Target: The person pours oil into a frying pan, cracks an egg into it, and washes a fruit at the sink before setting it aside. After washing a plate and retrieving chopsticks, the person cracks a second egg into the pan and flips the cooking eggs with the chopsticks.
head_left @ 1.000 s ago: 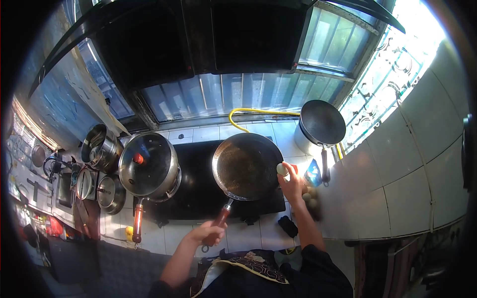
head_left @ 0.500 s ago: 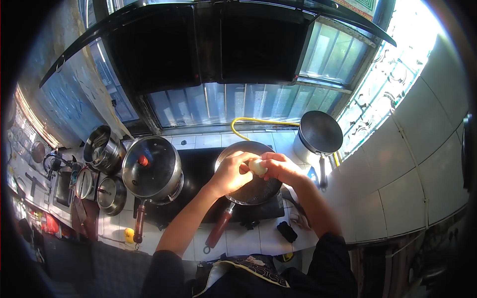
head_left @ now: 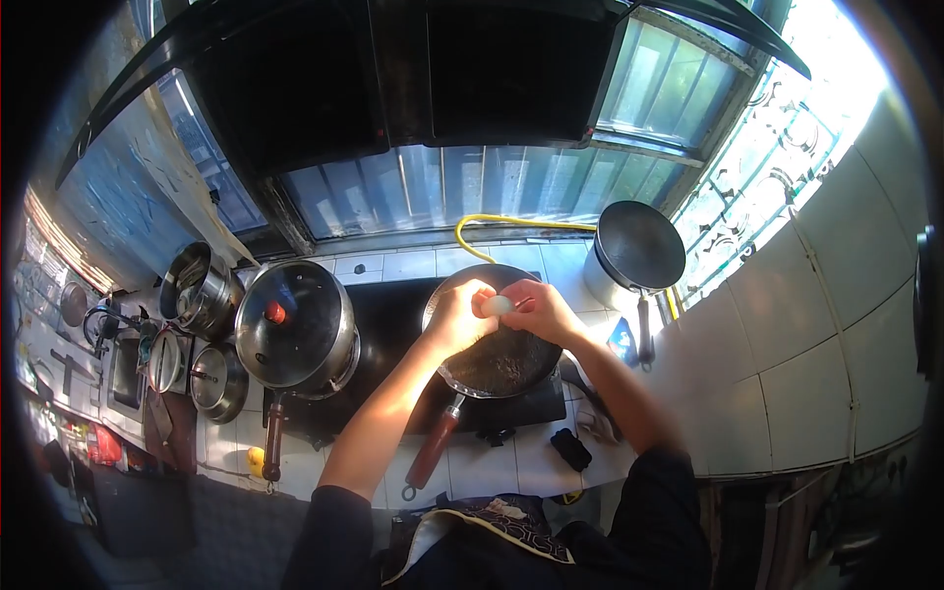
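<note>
A pale egg (head_left: 499, 306) is held between both hands above the dark frying pan (head_left: 497, 369). My left hand (head_left: 460, 317) grips it from the left with bent fingers, and my right hand (head_left: 541, 313) grips it from the right. Under the hands, the pan sits on the black stove (head_left: 388, 324), its red-brown handle pointing toward me with nobody holding it. Some wet-looking, shiny marks show on the pan's bottom. Whether the shell is cracked cannot be made out.
To the left is a lidded pot (head_left: 295, 329) on the stove, with steel pots (head_left: 200, 295) beyond it. Another dark pan (head_left: 639, 244) rests on a pot at the back right. A black object (head_left: 570, 449) lies on the front counter; the range hood hangs above.
My left hand has let go of the pan handle and come up to the egg. My right hand has brought the egg from the pan's right edge to over the pan.
</note>
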`<state>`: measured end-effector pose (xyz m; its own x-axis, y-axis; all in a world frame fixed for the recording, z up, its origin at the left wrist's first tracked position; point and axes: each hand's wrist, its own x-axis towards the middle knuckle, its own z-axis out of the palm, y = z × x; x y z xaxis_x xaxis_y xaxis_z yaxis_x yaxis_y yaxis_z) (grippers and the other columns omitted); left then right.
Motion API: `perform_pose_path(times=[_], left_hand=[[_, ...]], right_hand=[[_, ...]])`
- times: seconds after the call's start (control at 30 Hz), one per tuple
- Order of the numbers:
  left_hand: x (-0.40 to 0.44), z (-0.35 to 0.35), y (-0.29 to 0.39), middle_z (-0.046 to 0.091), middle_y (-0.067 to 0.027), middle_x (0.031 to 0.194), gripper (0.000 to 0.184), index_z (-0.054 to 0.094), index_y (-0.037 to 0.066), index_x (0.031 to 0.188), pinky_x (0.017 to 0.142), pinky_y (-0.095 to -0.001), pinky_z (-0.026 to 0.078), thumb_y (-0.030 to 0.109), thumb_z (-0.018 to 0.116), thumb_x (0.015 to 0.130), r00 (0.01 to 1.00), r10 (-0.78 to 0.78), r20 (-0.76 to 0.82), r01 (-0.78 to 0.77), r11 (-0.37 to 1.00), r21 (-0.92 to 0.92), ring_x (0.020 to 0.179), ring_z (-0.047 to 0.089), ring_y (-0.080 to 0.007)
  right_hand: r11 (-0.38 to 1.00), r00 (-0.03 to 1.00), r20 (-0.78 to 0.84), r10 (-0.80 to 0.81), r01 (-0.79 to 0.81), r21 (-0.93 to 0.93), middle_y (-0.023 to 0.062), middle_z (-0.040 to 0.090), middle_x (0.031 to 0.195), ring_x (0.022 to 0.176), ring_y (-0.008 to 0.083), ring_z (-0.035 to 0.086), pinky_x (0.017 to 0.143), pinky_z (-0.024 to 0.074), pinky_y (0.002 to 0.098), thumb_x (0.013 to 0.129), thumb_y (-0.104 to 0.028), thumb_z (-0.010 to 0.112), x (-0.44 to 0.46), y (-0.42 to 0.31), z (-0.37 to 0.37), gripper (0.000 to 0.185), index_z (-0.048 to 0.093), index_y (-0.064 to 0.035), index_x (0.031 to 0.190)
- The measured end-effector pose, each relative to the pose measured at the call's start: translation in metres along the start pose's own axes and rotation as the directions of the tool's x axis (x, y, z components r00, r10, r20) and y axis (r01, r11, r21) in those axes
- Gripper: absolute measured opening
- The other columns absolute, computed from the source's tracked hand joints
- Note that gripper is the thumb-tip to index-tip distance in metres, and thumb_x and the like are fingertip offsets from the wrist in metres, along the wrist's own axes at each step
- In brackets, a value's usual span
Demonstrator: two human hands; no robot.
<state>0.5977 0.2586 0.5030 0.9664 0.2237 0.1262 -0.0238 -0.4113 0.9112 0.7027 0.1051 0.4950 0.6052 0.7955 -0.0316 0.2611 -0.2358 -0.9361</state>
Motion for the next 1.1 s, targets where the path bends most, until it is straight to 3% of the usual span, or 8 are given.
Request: perform_pose_path(times=[0.2, 0.33, 0.4, 0.57, 0.67, 0.73, 0.87, 1.1], left_hand=[[0.003, 0.017, -0.017, 0.064, -0.0114, 0.084, 0.035, 0.058, 0.005, 0.093, 0.071, -0.0335, 0.048, 0.008, 0.072, 0.061, 0.994, -0.073, -0.080, 0.086, 0.980, 0.178, 0.078, 0.062, -0.0240], [0.002, 0.031, -0.042, 0.063, -0.0127, 0.085, 0.036, 0.057, 0.005, 0.094, 0.071, -0.0351, 0.048, 0.009, 0.073, 0.061, 0.994, -0.052, -0.093, 0.069, 0.978, 0.197, 0.080, 0.062, -0.0267], [-0.001, 0.036, -0.050, 0.063, -0.0132, 0.085, 0.037, 0.057, 0.004, 0.094, 0.071, -0.0365, 0.048, 0.010, 0.074, 0.061, 0.994, 0.035, -0.108, -0.010, 0.975, 0.221, 0.080, 0.062, -0.0282], [-0.004, 0.046, -0.066, 0.060, -0.0161, 0.096, 0.039, 0.054, 0.003, 0.099, 0.074, -0.0369, 0.048, 0.008, 0.072, 0.064, 0.995, 0.068, -0.074, -0.047, 0.965, 0.258, 0.088, 0.059, -0.0312], [-0.005, 0.052, -0.078, 0.058, -0.0174, 0.098, 0.039, 0.053, 0.003, 0.101, 0.076, -0.0375, 0.047, 0.007, 0.070, 0.066, 0.990, 0.107, -0.092, -0.074, 0.949, 0.308, 0.090, 0.058, -0.0324], [-0.005, 0.056, -0.083, 0.058, -0.0172, 0.096, 0.037, 0.053, 0.003, 0.100, 0.076, -0.0391, 0.047, 0.006, 0.069, 0.067, 0.991, 0.102, -0.088, -0.070, 0.949, 0.309, 0.089, 0.058, -0.0333], [-0.004, 0.064, -0.095, 0.058, -0.0163, 0.094, 0.034, 0.052, 0.003, 0.098, 0.076, -0.0403, 0.047, 0.005, 0.067, 0.068, 0.996, 0.064, -0.061, -0.040, 0.945, 0.325, 0.090, 0.057, -0.0332], [0.002, 0.066, -0.103, 0.058, -0.0124, 0.099, 0.033, 0.053, 0.007, 0.100, 0.081, -0.0396, 0.045, 0.004, 0.062, 0.068, 0.992, 0.128, -0.002, -0.106, 0.831, 0.546, 0.094, 0.054, -0.0305]], right_hand=[[0.945, 0.993, -0.096, -0.067, 0.032, -0.326, 0.0127, 0.064, 0.086, 0.076, 0.0229, 0.063, 0.071, 0.0499, 0.0315, 0.065, -0.014, 0.066, 0.003, 0.006, 0.011, 0.036, 0.061, -0.0017, 0.098], [0.942, 0.990, -0.098, -0.100, 0.062, -0.331, 0.0127, 0.064, 0.087, 0.077, 0.0241, 0.063, 0.072, 0.0499, 0.0318, 0.064, -0.016, 0.066, 0.008, 0.036, 0.017, 0.036, 0.063, -0.0031, 0.097], [0.945, 0.990, -0.121, -0.078, 0.035, -0.325, 0.0119, 0.065, 0.084, 0.075, 0.0196, 0.064, 0.070, 0.0510, 0.0297, 0.065, -0.012, 0.068, 0.005, 0.040, 0.021, 0.035, 0.063, -0.0022, 0.097], [0.964, 0.988, -0.141, -0.057, 0.018, -0.266, 0.0123, 0.064, 0.085, 0.075, 0.0199, 0.064, 0.069, 0.0512, 0.0293, 0.065, -0.011, 0.067, 0.009, 0.068, 0.030, 0.037, 0.062, -0.0022, 0.101], [0.968, 0.983, -0.169, -0.071, 0.027, -0.251, 0.0131, 0.063, 0.087, 0.074, 0.0238, 0.063, 0.070, 0.0504, 0.0317, 0.062, -0.015, 0.066, 0.008, 0.078, 0.034, 0.039, 0.063, -0.0031, 0.099], [0.949, 0.984, -0.146, -0.102, 0.052, -0.312, 0.0127, 0.062, 0.089, 0.073, 0.0216, 0.064, 0.068, 0.0511, 0.0293, 0.067, -0.010, 0.065, 0.007, 0.084, 0.036, 0.035, 0.062, -0.0013, 0.101], [0.916, 0.988, -0.085, -0.132, 0.088, -0.392, 0.0122, 0.061, 0.088, 0.075, 0.0240, 0.062, 0.068, 0.0498, 0.0315, 0.064, -0.010, 0.066, 0.008, 0.095, 0.036, 0.036, 0.062, -0.0031, 0.099], [0.847, 0.984, -0.016, -0.175, 0.142, -0.512, 0.0127, 0.060, 0.090, 0.083, 0.0286, 0.059, 0.074, 0.0478, 0.0348, 0.064, -0.013, 0.065, 0.012, 0.102, 0.033, 0.037, 0.061, -0.0049, 0.100]])
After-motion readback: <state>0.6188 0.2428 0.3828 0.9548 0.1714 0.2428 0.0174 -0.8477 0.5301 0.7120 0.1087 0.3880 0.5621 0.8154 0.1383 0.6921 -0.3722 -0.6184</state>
